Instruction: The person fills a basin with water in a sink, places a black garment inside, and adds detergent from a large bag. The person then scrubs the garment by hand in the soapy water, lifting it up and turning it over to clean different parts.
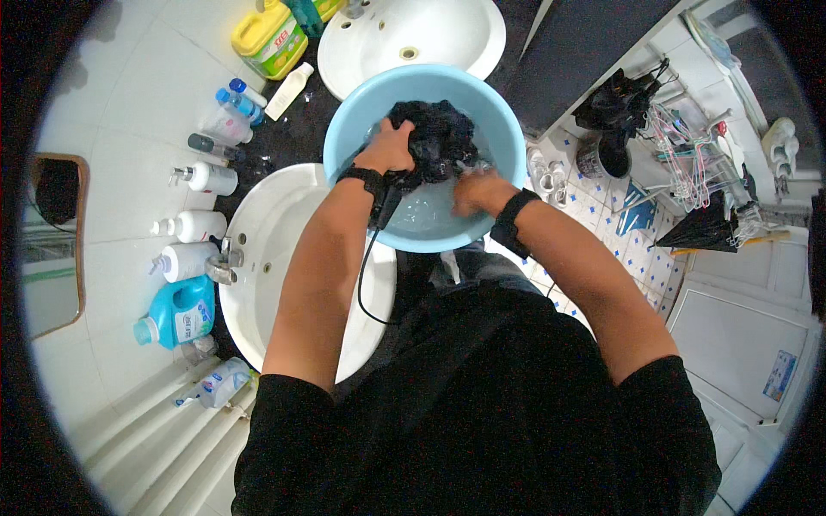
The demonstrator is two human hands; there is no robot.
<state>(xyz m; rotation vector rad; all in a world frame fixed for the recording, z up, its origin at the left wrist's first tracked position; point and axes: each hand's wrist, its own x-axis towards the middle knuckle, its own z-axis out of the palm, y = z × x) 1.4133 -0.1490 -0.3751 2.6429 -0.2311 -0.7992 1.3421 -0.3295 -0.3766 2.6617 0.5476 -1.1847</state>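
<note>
Both our bare hands are down inside a round, light-blue plastic basin (509,138). Our left hand (389,148) lies against a crumpled, black, wet-looking cloth (447,138), its fingers slightly bent; their tips are hidden, so we cannot tell whether it grips the fabric or merely presses it. Our right hand (476,191) is bent at the lower edge of the cloth, by cloudy, bubbly water (419,225); its fingers are blurred, and we cannot tell whether they are clenched or loose. We wear a black band (514,219) on the right wrist. The basin sits between two white oval ceramic sinks, one near (280,314) and one far (439,30), overlapping both in our view, beside a dark speckled countertop (291,133). Along the white tiled wall (129,129) we see a yellow plastic jug (271,41), white pump bottles and a turquoise handled bottle (183,311). To our right are a white floor with small blue diamonds (632,251), a dark round bin (605,161) and a cluster of thin pastel hangers (673,146). The cloth lies in the upper middle of the basin, between our hands, reaching beyond both toward the far rim.
</note>
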